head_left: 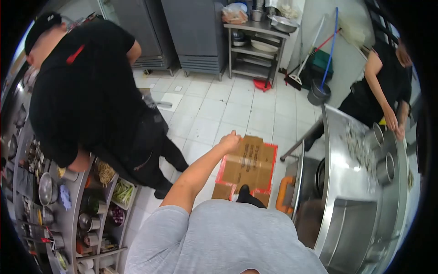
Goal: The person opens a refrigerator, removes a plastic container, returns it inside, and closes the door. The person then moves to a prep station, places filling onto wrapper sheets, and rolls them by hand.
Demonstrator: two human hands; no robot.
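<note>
My left hand is stretched out in front of me, with its fingers curled in a loose fist and nothing visible in them. It appears above the far left part of a flattened brown cardboard box on the floor, edged with red tape. One of my feet, in a dark shoe, is over the cardboard's near end. My right hand is out of view; the grey shirt covers that side.
A person in black leans over the shelved counter at left. Another person works at the steel sink table at right, where pale pieces lie. A steel rack, brooms and a bucket stand at the back. White tiles cover the floor.
</note>
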